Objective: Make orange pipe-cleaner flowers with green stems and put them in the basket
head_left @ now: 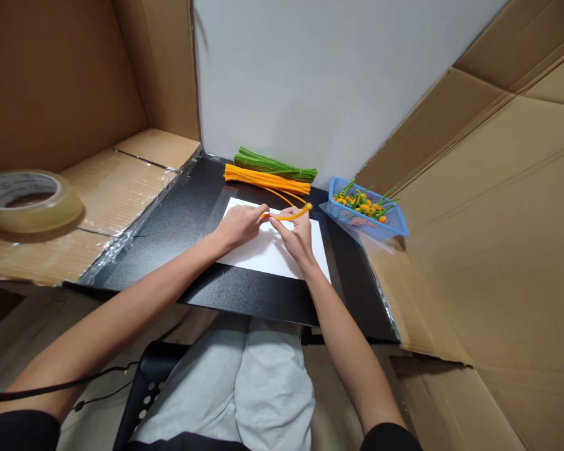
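Between my two hands runs an orange pipe cleaner [289, 217], its right end curled into a small knob. My left hand [244, 224] pinches its left end. Just beside it, my right hand [297, 235] closes finger and thumb on the same pipe cleaner, near its middle. Both hands are over a white sheet of paper [263, 257] on the black table. Behind them lie a bundle of orange pipe cleaners [267, 178] and, farther back, a bundle of green pipe cleaners [275, 164]. One or two loose orange strands lie in front of the bundles.
A blue plastic basket [397, 225] at the right holds several small orange-and-green pipe cleaner pieces. On the cardboard at the left rests a roll of clear tape [51, 210]. Cardboard walls [498, 219] flank the black table [169, 232], with a white wall behind.
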The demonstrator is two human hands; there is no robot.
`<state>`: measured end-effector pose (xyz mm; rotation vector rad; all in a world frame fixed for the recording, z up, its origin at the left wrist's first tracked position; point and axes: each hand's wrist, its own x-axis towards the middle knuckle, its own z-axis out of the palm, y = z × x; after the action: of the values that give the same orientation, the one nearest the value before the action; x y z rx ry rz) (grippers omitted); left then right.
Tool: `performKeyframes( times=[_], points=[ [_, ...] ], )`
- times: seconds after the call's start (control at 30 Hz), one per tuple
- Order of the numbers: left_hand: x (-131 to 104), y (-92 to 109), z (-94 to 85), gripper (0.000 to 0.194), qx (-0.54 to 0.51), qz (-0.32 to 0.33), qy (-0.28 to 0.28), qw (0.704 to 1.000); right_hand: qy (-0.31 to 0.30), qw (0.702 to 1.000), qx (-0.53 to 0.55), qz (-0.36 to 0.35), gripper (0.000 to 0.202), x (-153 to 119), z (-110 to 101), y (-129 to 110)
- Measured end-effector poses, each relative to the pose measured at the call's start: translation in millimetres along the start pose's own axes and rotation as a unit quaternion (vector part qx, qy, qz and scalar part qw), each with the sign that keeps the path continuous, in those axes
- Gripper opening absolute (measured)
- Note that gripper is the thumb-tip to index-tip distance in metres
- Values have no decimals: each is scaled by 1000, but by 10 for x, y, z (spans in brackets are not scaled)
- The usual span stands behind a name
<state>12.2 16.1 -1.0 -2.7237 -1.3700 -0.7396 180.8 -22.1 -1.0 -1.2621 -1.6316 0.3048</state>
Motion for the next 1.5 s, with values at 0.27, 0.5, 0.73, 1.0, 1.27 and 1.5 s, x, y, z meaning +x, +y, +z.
performKeyframes(
  times=[0.27, 0.5, 0.73, 1.0, 1.27, 1.5],
  points=[
    [2, -73, 43, 29, -186, -7, 37, 982, -8, 995, 69, 70, 21, 15, 1, -7],
    [5, -41, 75, 23, -194, -33, 39, 980, 39, 992, 30, 113, 25, 1, 21, -15],
    [-13, -36, 56, 19, -138, -60, 58, 987, 10, 989, 86, 121, 18, 1, 38, -42],
    [-15, -30, 60, 17, -172, -74, 78, 979, -4, 959, 210, 190, 20, 26, 75, 25],
    [-3, 27, 36, 17, -372, -83, 101, 919, -43, 880, 314, 354, 25, 69, 15, 81],
    [11, -3, -29, 33, -510, -7, 6, 860, -116, 818, 391, 405, 26, 119, -116, 100]
  ],
)
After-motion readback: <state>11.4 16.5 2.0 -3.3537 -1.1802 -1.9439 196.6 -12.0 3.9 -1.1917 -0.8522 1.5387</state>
